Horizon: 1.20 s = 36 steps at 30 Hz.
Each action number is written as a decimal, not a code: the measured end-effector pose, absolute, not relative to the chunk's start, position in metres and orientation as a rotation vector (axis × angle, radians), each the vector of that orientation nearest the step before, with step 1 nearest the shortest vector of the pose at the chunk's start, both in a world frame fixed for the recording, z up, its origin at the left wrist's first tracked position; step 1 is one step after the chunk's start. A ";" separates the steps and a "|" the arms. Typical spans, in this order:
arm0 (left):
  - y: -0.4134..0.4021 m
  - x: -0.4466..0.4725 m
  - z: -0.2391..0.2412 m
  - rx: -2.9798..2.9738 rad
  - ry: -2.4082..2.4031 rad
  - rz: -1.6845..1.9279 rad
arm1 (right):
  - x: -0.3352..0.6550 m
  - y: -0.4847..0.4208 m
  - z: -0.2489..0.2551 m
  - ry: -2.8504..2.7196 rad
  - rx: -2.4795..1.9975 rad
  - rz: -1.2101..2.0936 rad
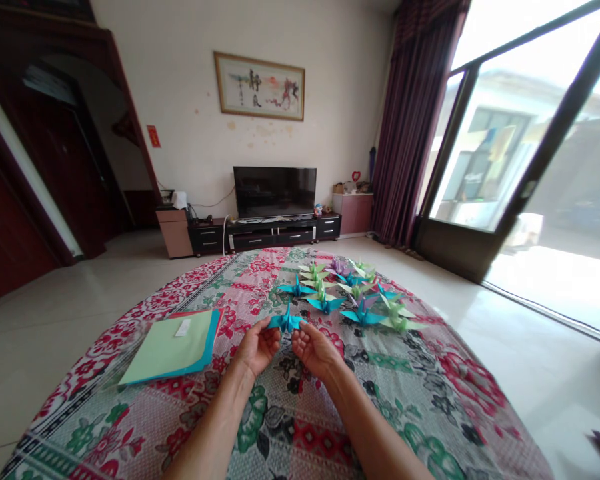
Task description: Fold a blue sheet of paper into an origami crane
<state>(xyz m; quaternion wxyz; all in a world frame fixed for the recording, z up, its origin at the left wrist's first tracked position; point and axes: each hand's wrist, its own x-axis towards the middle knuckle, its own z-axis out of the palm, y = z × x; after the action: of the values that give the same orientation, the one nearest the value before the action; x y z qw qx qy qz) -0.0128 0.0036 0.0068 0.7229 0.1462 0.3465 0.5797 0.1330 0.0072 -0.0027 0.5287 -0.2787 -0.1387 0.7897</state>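
A blue paper crane [287,322] is held between my two hands, just above the patterned tablecloth [275,433]. My left hand [258,345] pinches one wing tip, its fingers curled. At the other wing, my right hand [316,345] grips in the same way. The crane's wings are spread, and a pointed part rises from its middle. Beyond and to the right stand several folded cranes in green, blue and purple, among them a blue crane [325,305] and a light green crane [400,321].
Left of my hands lies a stack of square paper [167,350], light green on top with blue and red edges below, and a small white slip [183,327] on it. Past the table's far edge stand a television [275,192] and a low cabinet [275,235].
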 end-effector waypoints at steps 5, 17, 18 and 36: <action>0.003 -0.012 0.008 0.325 0.774 1.284 | 0.135 0.006 0.001 -0.344 -0.696 1.889; 0.003 -0.013 0.007 0.332 0.771 1.282 | 0.139 0.007 0.002 -0.344 -0.726 1.934; 0.003 -0.013 0.007 0.338 0.769 1.276 | 0.139 0.006 0.002 -0.344 -0.721 1.938; 0.005 -0.014 0.004 0.327 0.786 1.296 | 0.133 0.005 -0.002 -0.360 -0.694 1.854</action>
<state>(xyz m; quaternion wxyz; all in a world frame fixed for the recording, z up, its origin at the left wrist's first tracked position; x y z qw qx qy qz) -0.0145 0.0052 0.0041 0.7143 0.1477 0.3547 0.5849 0.1327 0.0050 -0.0015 0.5353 -0.2915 -0.1511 0.7783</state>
